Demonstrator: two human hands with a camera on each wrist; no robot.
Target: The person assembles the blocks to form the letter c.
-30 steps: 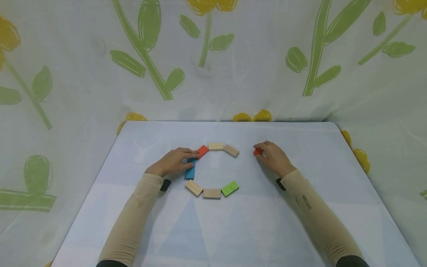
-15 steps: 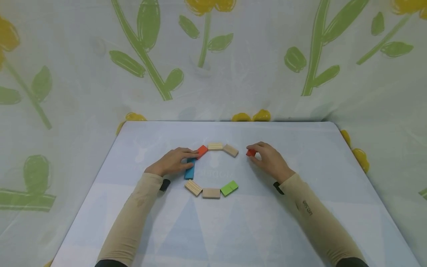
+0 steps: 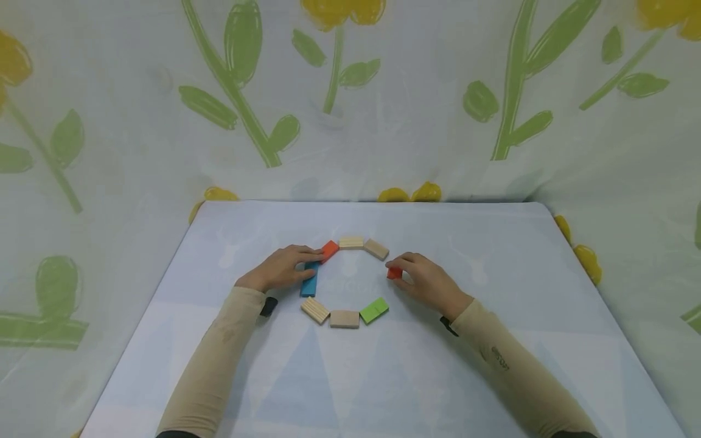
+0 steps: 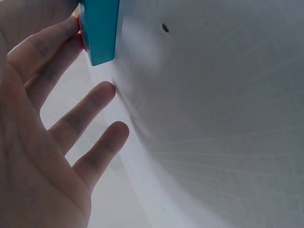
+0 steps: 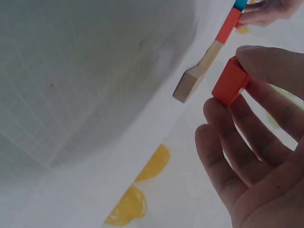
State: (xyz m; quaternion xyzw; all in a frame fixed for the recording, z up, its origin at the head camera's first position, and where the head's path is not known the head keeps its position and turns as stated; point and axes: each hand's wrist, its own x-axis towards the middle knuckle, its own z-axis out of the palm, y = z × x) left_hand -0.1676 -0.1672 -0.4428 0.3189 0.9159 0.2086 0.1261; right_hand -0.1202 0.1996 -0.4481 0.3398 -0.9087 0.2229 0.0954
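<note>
On the table, the left hand (image 3: 279,267) rests straight fingers against a red wooden block (image 3: 330,250), its thumb over the blue block (image 3: 309,287) beside it. In the left wrist view the fingertips touch red edges next to the blue block (image 4: 100,33), the last two fingers spread free. The right hand (image 3: 429,286) pinches another red block (image 3: 394,273) between thumb and fingers. In the right wrist view this red block (image 5: 230,81) stands apart from the plain wooden block (image 5: 189,84), which ends the upper arc of the row.
A ridged wooden block (image 3: 351,243) and a plain one (image 3: 376,249) continue the arc at the back. Nearer are a ridged block (image 3: 315,310), a plain block (image 3: 344,319) and a green block (image 3: 375,310). A flowered cloth (image 3: 405,134) hangs behind the table (image 3: 465,377).
The right hand has moved left and then nearer the body with the red block, into the gap between the plain end block and the green block. The left hand keeps its place.
</note>
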